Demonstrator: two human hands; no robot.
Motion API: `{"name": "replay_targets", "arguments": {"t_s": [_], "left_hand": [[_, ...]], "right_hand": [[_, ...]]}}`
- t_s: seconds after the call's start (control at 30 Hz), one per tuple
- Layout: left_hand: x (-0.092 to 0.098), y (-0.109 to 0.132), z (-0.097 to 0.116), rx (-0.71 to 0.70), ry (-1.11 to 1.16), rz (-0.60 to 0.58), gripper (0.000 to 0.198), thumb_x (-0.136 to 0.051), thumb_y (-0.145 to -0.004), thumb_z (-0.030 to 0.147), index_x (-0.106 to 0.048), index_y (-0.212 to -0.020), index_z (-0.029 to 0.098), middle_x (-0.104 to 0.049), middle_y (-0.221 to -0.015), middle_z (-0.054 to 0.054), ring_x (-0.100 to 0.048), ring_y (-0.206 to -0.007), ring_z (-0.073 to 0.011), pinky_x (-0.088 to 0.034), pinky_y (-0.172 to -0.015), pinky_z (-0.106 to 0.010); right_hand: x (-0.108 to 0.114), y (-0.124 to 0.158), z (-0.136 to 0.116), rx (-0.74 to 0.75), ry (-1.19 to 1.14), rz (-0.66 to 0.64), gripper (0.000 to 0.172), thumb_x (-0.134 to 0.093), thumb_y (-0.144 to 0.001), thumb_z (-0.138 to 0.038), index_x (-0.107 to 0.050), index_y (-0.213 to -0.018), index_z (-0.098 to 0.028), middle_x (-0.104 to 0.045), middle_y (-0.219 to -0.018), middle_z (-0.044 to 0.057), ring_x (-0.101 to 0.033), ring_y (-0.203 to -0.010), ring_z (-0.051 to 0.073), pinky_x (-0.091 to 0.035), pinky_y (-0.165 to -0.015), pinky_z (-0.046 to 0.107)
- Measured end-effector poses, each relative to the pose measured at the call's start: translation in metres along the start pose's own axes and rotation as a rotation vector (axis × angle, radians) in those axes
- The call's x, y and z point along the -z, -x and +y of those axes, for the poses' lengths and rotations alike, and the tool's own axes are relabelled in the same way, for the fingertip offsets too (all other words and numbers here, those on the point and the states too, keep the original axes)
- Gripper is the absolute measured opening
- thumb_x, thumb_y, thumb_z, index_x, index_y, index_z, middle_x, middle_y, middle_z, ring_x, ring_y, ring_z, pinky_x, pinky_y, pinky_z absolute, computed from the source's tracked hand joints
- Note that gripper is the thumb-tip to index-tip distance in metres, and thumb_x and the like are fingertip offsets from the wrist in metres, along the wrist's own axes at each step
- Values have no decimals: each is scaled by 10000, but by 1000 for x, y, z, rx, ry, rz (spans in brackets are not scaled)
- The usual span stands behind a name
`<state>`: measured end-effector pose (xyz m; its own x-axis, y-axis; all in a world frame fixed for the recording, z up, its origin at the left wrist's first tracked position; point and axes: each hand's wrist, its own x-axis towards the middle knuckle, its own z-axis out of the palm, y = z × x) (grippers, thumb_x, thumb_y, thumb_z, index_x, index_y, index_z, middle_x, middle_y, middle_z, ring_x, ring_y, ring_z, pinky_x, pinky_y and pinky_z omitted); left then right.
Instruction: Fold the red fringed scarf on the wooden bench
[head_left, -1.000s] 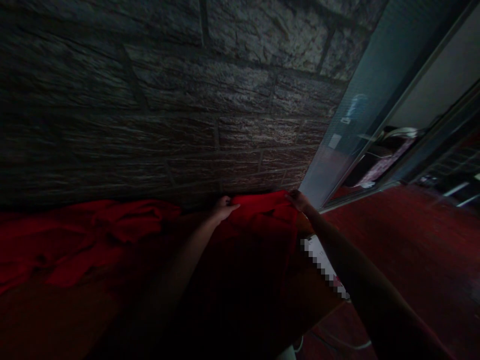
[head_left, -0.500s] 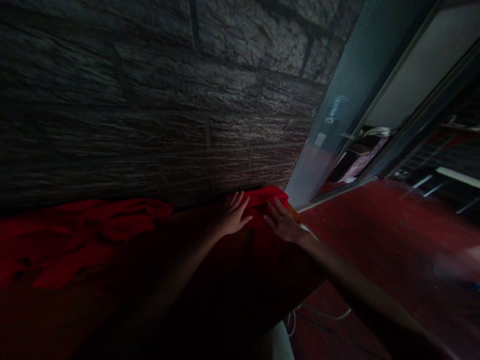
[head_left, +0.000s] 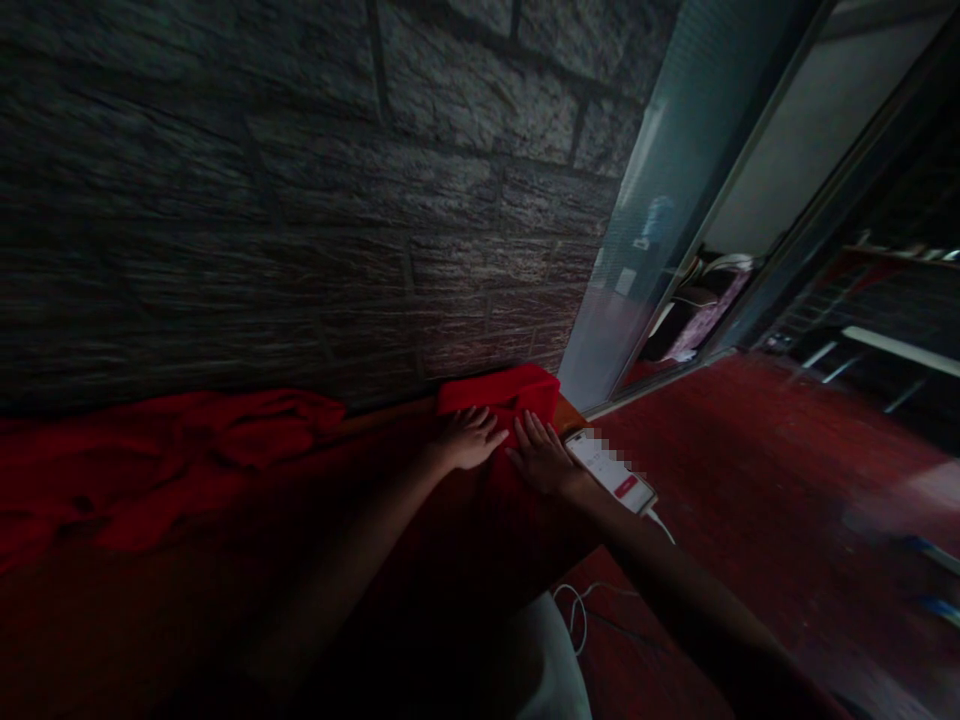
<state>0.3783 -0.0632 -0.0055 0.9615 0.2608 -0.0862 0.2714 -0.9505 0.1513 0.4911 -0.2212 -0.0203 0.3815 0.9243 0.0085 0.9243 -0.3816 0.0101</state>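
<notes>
Near the wall end of a dark wooden table (head_left: 360,424), a piece of red cloth (head_left: 502,388) lies folded at its far edge. My left hand (head_left: 471,440) rests flat on the cloth with its fingers spread. Just to its right, my right hand (head_left: 541,455) also presses on the cloth, palm down and fingers stretched out. The near part of the cloth fades into deep shadow, so its front edge is hidden. Beside my right wrist, a lit phone (head_left: 611,470) lies at the table's right edge with a white cable plugged in.
A crumpled heap of red cloth (head_left: 187,450) lies on the table to the left. Behind stands a stone block wall (head_left: 450,200), with a glass door panel (head_left: 622,240) to its right. A white cable (head_left: 577,610) hangs above the red floor (head_left: 720,450).
Both hands have slid a little toward me over the cloth, uncovering more of its folded far edge. The view has shifted, and the phone now shows beside my right forearm.
</notes>
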Motion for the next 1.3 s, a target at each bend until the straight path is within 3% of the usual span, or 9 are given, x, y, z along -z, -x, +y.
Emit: {"name": "replay_targets", "arguments": {"t_s": [0.13,0.27,0.4,0.5,0.57,0.7,0.87,1.07,1.3], "left_hand": [[28,35,-38,-40,154,167,549,-204,-1022,388,-539,-1415,199,-488,-1490,-40,-412,-1412,-182,-276,-1195,-343],[39,103,-88,99,200,328,608,-182,-1017,470,-595,-1346,170,-570,-1422,-53,-498,-1349,-178,-314,-1185,-345],[20,176,-122,189,154,438,605,-212,-1012,495,-605,-1328,161,-589,-1402,-87,-521,-1330,-211,-365,-1163,-393],[-4,215,-129,183,81,493,593,-270,-1002,517,-560,-1381,165,-511,-1478,-102,-471,-1372,-238,-359,-1168,-435],[-19,232,-128,180,61,502,587,-289,-1002,527,-527,-1414,183,-472,-1509,-100,-450,-1388,-244,-355,-1169,-447],[-35,246,-124,168,41,534,593,-315,-995,559,-538,-1407,196,-479,-1503,-109,-450,-1385,-272,-346,-1168,-488],[-37,247,-119,164,39,590,540,-357,-999,503,-542,-1402,194,-525,-1465,-108,-491,-1347,-277,-386,-1145,-489],[-42,249,-117,179,14,566,549,-337,-1009,499,-528,-1414,181,-509,-1477,-111,-464,-1374,-258,-331,-1184,-485],[-39,251,-111,207,-51,427,670,-336,-987,595,-398,-1506,176,-344,-1582,-109,-273,-1484,-242,-188,-1233,-467]], "right_hand": [[2,3,-2,-2,-7,-29,705,-263,-1027,-495,-185,-1568,-50,-71,-1612,194,-81,-1507,303,-160,-1217,484],[2,4,-1,-3,-1,-26,703,-269,-1026,-489,-179,-1570,-54,-69,-1611,197,-88,-1505,306,-161,-1217,482],[1,3,4,1,-8,-32,700,-274,-1027,-489,-179,-1571,-58,-81,-1614,194,-57,-1508,292,-151,-1218,484],[8,1,1,-15,-32,-70,704,-304,-1024,-492,-194,-1568,-59,-90,-1619,200,-47,-1508,301,-128,-1218,499],[15,1,-11,-21,-52,-2,668,-356,-1019,-450,-244,-1558,-72,-132,-1620,195,-77,-1509,303,-131,-1215,517],[29,-3,-63,207,-192,164,566,-439,-978,-267,-356,-1519,-121,-331,-1574,153,-299,-1462,233,-269,-1197,398],[35,-31,-125,380,-342,109,664,-564,-868,-152,-370,-1499,-85,-446,-1500,166,-444,-1373,216,-356,-1138,284],[18,-54,-131,180,-349,133,578,-592,-855,-160,-482,-1420,-104,-592,-1352,166,-563,-1246,242,-422,-1070,309],[4,-53,-128,35,-304,159,454,-484,-915,-129,-548,-1365,-132,-643,-1286,125,-609,-1168,214,-435,-1023,264]]}}
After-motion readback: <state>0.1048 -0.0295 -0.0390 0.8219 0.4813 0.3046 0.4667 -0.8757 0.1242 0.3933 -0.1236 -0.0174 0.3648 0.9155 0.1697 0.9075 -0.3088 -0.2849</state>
